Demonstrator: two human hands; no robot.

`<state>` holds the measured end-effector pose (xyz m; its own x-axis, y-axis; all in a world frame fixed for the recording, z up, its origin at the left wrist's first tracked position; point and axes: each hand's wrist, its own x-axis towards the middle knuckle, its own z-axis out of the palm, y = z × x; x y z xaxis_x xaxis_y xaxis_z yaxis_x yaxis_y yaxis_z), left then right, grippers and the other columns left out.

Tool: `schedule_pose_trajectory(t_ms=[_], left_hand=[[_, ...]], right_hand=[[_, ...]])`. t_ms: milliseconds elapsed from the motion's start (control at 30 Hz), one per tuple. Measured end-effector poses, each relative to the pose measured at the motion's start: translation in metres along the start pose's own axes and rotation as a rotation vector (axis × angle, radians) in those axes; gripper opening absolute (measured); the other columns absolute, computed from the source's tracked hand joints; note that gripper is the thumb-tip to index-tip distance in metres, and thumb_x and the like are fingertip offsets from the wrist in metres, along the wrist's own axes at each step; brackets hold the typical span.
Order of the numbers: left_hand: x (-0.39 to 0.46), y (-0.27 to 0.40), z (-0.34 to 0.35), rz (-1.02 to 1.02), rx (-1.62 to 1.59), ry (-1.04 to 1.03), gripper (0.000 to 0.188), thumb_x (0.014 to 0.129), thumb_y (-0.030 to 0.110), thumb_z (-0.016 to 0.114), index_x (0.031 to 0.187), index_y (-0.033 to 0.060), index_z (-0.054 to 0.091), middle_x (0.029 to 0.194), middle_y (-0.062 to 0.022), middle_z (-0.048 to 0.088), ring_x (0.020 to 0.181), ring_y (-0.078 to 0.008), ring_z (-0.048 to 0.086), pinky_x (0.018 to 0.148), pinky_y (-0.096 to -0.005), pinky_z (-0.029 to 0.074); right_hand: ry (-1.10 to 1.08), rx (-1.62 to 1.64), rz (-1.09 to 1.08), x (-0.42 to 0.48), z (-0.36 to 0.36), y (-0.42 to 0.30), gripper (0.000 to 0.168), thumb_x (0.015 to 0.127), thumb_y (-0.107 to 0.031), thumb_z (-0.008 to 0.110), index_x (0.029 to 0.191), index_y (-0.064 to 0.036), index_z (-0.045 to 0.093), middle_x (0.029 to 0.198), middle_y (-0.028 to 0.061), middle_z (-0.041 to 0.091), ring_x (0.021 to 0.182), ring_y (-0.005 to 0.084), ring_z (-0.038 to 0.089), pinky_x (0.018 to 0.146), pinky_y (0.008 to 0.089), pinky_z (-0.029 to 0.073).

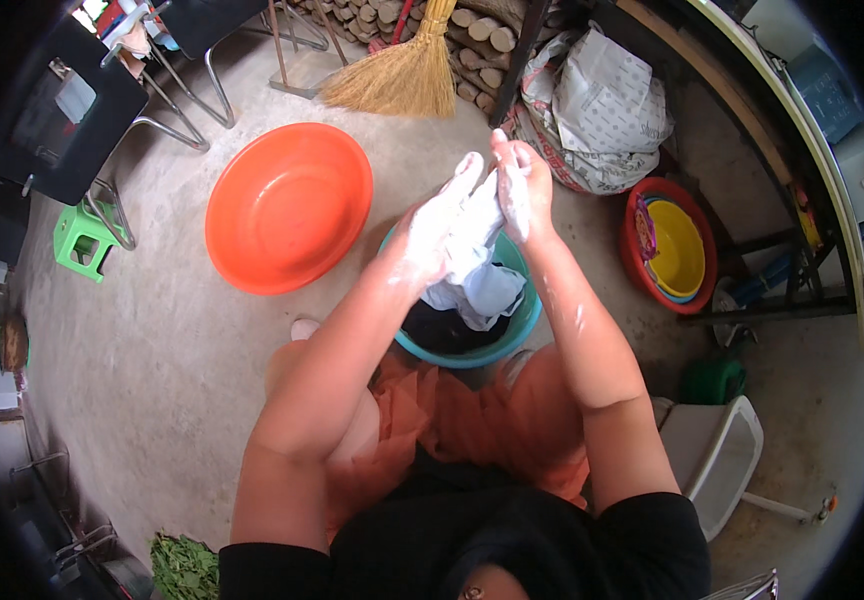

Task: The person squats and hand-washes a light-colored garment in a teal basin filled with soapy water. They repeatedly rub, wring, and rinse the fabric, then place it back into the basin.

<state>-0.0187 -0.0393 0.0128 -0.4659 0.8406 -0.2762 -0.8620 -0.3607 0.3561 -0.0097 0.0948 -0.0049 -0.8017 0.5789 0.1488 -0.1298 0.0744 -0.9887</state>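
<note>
White suds cover my left hand (436, 225) and my right hand (523, 184), both raised above a teal basin (469, 358). Between them is a soapy, light-coloured cloth (488, 289), gripped by both hands, its lower part hanging into the basin. Dark fabric or dark water (447, 330) shows in the basin below it; which of the two I cannot tell. Foam streaks mark both forearms. The basin stands on the concrete floor in front of my knees. To its left lies a wide orange basin (289, 206) with nothing visible inside.
A straw broom (402, 82) and stacked logs (477, 30) are ahead. White sacks (608, 112) and nested red and yellow basins (677, 247) stand right. A green stool (87, 232) is left, leafy greens (183, 566) lower left, and a white sink (724, 465) lower right.
</note>
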Motion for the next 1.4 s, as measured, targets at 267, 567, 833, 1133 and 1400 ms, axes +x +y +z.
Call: schedule_pose_trajectory(t_ms=[267, 567, 833, 1133, 1400], left_hand=[[-0.006, 0.003, -0.006, 0.378, 0.198, 0.154, 0.027, 0.093, 0.01, 0.057, 0.119, 0.0002, 0.052, 0.106, -0.0083, 0.063, 0.093, -0.0185, 0.064, 0.078, -0.0304, 0.054], [0.016, -0.005, -0.068, 0.226, 0.006, -0.028, 0.03, 0.095, 0.04, 0.053, 0.09, 0.0106, 0.057, 0.079, -0.0008, 0.056, 0.068, -0.0146, 0.057, 0.058, -0.0294, 0.049], [0.022, -0.025, -0.037, 0.204, 0.176, 0.236, 0.028, 0.097, 0.033, 0.049, 0.094, 0.0064, 0.058, 0.08, -0.0029, 0.056, 0.069, -0.0128, 0.055, 0.056, -0.0282, 0.045], [-0.019, -0.006, 0.033, 0.182, 0.744, 0.341, 0.06, 0.091, 0.067, 0.04, 0.08, 0.0104, 0.057, 0.06, 0.0019, 0.044, 0.056, -0.0091, 0.047, 0.049, -0.0279, 0.038], [0.011, -0.044, -0.02, 0.659, -0.69, -0.206, 0.031, 0.096, 0.036, 0.047, 0.077, 0.0119, 0.052, 0.07, -0.0007, 0.051, 0.06, -0.013, 0.05, 0.053, -0.0287, 0.043]], right_hand=[[-0.002, 0.078, 0.016, -0.002, -0.005, -0.009, 0.043, 0.093, -0.035, 0.061, 0.062, -0.009, 0.046, 0.06, -0.0066, 0.04, 0.056, 0.0056, 0.033, 0.049, 0.0247, 0.028], [-0.223, -0.451, -0.678, -0.075, 0.036, -0.036, 0.023, 0.082, -0.023, 0.067, 0.066, -0.007, 0.063, 0.064, 0.0116, 0.061, 0.054, 0.0296, 0.057, 0.052, 0.0348, 0.044], [-0.042, -0.148, -0.133, -0.031, 0.022, -0.01, 0.037, 0.092, -0.024, 0.062, 0.059, -0.008, 0.052, 0.059, -0.0047, 0.047, 0.056, 0.0051, 0.041, 0.047, 0.0262, 0.034], [0.002, -0.07, -0.133, -0.028, 0.022, -0.019, 0.038, 0.092, -0.019, 0.06, 0.059, -0.005, 0.046, 0.056, -0.0038, 0.044, 0.054, 0.007, 0.039, 0.046, 0.0268, 0.034], [-0.205, -0.46, -0.686, -0.084, 0.041, -0.037, 0.018, 0.083, -0.015, 0.066, 0.068, -0.005, 0.063, 0.063, 0.0136, 0.059, 0.056, 0.0296, 0.058, 0.052, 0.0366, 0.046]])
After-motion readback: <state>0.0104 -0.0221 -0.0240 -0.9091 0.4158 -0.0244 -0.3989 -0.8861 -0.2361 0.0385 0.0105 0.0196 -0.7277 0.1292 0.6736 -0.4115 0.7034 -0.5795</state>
